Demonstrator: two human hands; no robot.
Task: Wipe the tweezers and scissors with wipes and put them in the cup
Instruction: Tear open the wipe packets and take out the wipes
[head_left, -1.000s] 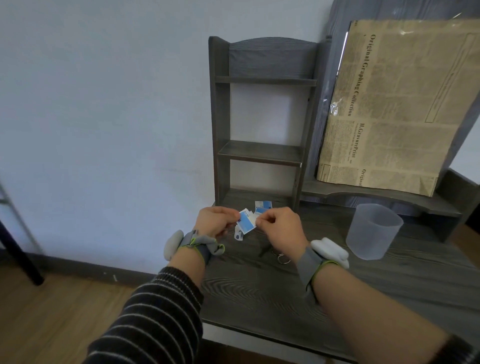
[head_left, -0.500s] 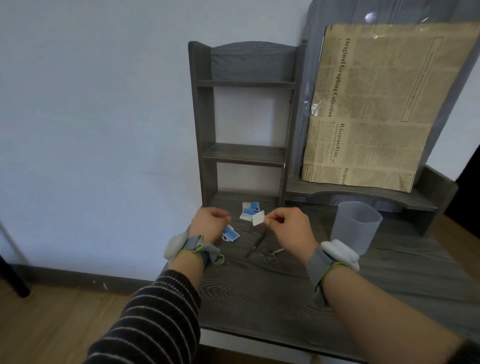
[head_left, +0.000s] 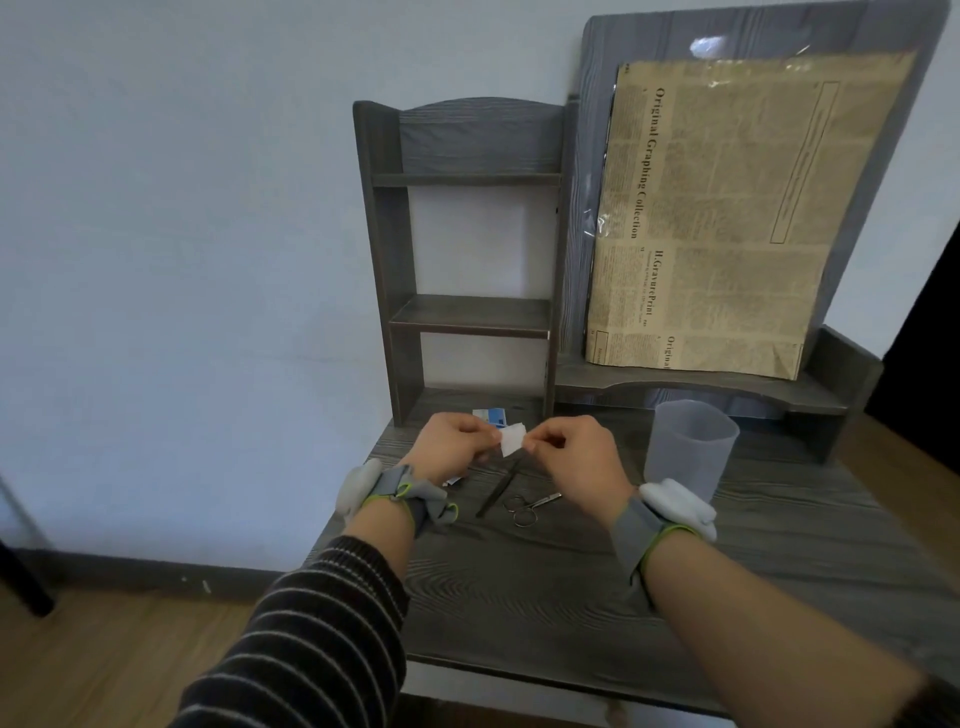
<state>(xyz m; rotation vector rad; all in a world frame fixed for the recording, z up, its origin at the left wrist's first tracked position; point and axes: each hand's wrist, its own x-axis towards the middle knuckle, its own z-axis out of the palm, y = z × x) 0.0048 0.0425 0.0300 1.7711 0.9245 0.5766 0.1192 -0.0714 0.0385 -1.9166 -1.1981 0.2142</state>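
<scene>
over the desk (head_left: 571, 582), cup (head_left: 693, 451) standing right of the grip, left hand (head_left: 451, 447) and right hand (head_left: 574, 457) both pinching one small white wipe (head_left: 511, 438), tweezers (head_left: 497, 489) and scissors (head_left: 531, 507) lying just below it

Plain pale wall (head_left: 182, 234) behind a dark grey woodgrain worktop (head_left: 571, 597), small shelf unit (head_left: 467, 312) at the back, plastic-wrapped newspaper-print sheet (head_left: 727, 218) propped beside it. Wood floor (head_left: 104, 665), dark baseboard (head_left: 156, 569).
</scene>
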